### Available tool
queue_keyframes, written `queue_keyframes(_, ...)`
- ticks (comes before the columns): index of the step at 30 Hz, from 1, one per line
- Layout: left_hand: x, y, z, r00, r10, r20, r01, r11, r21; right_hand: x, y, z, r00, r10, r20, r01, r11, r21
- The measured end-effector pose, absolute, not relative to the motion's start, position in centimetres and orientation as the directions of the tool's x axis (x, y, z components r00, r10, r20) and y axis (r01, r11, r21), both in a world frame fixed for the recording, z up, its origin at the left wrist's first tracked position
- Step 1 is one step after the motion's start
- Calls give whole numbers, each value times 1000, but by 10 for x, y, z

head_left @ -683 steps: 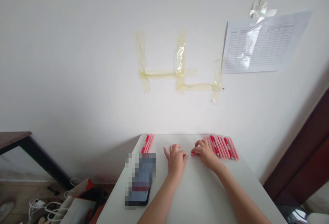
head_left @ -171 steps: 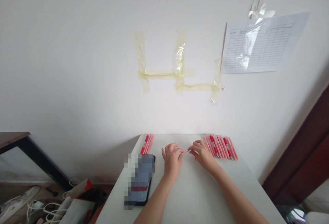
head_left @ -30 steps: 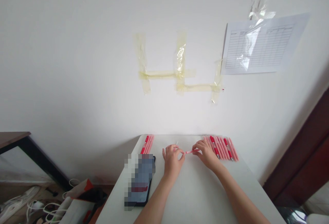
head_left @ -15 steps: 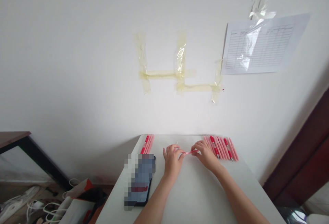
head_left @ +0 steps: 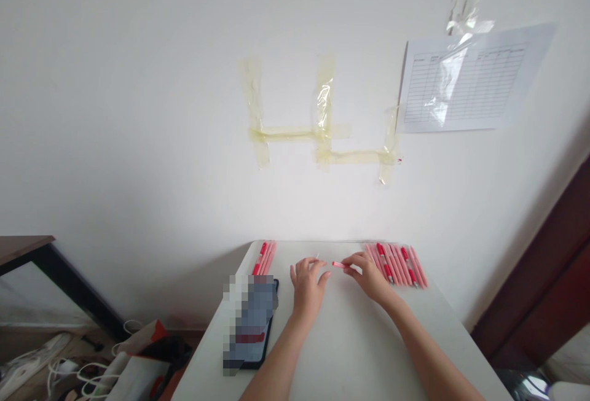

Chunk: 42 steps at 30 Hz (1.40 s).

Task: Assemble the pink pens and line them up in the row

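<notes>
Left fingers (head_left: pixel 324 277) now spread, a gap from the pink tube (head_left: pixel 338 264) pinched in right fingers (head_left: pixel 353 259), short of the far table edge (head_left: pixel 338 242)

And into view, 2 bare hands: L hand (head_left: pixel 308 285), slim fingers, rounded back; R hand (head_left: pixel 369 275), approx same build. Both wrists bare, narrow. Now the forearms, L forearm (head_left: pixel 283 352) bare, smooth-looking, widening twd the btm of view, & R forearm (head_left: pixel 426 352) bare too, same long taper, elbow out of shot, nails too small to tell
</notes>
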<state>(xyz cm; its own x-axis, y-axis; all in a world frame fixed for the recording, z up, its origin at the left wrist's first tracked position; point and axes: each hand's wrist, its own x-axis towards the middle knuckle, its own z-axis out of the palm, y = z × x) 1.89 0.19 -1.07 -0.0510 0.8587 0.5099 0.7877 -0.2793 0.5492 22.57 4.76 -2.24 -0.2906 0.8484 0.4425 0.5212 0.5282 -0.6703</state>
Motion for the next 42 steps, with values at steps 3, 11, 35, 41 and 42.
queue_keyframes(3,19,2,-10,-54,861,505,799,-267,539,226,48,-21,-228,866,445,489,497,-717)
queue_keyframes(11,18,0,-8,-93,862,498,860,-183,477,226,45,-14,-221,875,431,467,483,-740)
queue_keyframes(35,8,4,-7,-225,867,444,935,64,348,230,49,-16,-220,904,366,540,425,-726)
queue_keyframes(41,9,3,-4,-224,857,465,923,33,384,230,47,-14,-210,908,363,565,416,-713)
queue_keyframes(42,9,3,-4,-224,855,468,920,28,391,230,47,-14,-210,908,363,566,416,-712)
